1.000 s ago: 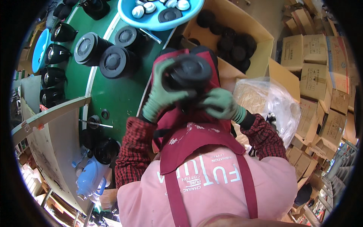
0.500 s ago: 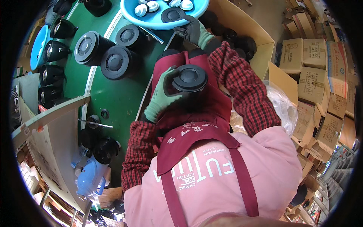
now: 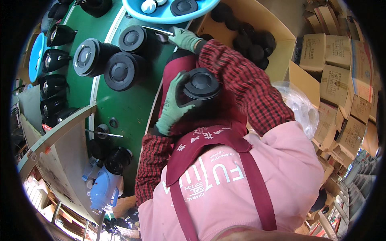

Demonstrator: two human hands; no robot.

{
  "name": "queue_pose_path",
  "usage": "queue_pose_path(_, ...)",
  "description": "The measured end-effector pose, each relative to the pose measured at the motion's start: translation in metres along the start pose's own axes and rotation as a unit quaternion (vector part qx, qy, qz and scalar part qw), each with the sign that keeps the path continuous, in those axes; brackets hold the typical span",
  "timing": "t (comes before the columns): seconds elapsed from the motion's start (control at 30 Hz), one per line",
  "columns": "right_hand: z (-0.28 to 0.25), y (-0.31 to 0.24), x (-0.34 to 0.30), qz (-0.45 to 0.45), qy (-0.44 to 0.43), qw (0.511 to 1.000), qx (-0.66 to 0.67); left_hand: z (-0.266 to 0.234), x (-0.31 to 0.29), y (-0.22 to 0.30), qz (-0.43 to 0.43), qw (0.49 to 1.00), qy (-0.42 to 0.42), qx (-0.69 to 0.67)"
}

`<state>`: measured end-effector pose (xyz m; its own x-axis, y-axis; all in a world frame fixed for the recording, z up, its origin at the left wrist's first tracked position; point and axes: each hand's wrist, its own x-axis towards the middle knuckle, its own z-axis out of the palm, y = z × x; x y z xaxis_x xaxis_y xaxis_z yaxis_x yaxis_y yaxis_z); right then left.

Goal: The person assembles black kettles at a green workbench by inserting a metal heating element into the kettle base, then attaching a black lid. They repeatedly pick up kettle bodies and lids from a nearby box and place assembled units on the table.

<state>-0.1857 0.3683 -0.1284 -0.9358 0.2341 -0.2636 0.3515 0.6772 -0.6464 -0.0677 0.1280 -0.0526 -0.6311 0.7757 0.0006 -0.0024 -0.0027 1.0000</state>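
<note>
My left hand (image 3: 173, 105), in a light green glove with dark patches at the fingers, is closed round the side of a thick black round lid or stack of lids (image 3: 202, 83) above my lap. The lid's ribbed top faces up; its lower part is in shadow. My right hand (image 3: 185, 39), gloved alike, is closed at the near end of a slim metal rod (image 3: 157, 29) beside the blue basin. On the green table, left of the rod, stand three stacks of black round lids, the nearest one (image 3: 120, 71) among them.
The blue basin (image 3: 173, 18) holds white caps and a black lid. An open cardboard box (image 3: 281, 48) with black round parts stands to the right, near stacked cartons (image 3: 335, 86). Black kettle-like bodies (image 3: 56, 60) line the table's left; a light blue jug (image 3: 105, 186) stands lower left.
My right hand has moved left from the basin's rim and taken hold of the metal rod, which has turned flatter. My left hand still holds the black lid.
</note>
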Motion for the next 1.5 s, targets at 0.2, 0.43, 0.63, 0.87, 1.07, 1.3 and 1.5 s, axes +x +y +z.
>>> queue_pose_path(0.2, -0.123, 0.039, -0.141, -0.128, -0.046, 0.974, 0.183, -0.022, 0.018, 0.063, 0.084, 0.966, 0.146, 0.198)
queue_pose_path(0.43, -0.135, 0.023, -0.21, -0.076, -0.197, 0.922, 0.325, -0.008, 0.091, 0.089, 0.048, 0.883, -0.079, 0.461)
queue_pose_path(0.63, -0.116, 0.04, -0.206, -0.214, -0.062, 0.97, 0.099, -0.003, 0.081, 0.066, -0.024, 0.88, -0.091, 0.465)
queue_pose_path(0.87, -0.115, 0.037, -0.197, -0.285, -0.05, 0.957, 0.012, -0.012, 0.088, 0.06, -0.065, 0.895, -0.13, 0.421)
queue_pose_path(1.07, -0.082, 0.045, -0.172, -0.096, -0.207, 0.748, 0.623, -0.028, 0.081, 0.052, -0.029, 0.9, -0.19, 0.39)
queue_pose_path(1.3, -0.048, -0.115, -0.252, -0.482, -0.014, 0.874, 0.066, 0.046, 0.149, 0.01, 0.005, 0.976, -0.193, -0.1)
queue_pose_path(1.5, -0.035, -0.037, -0.185, -0.191, 0.174, 0.851, 0.456, 0.013, 0.155, -0.075, 0.108, 0.958, 0.027, 0.265)
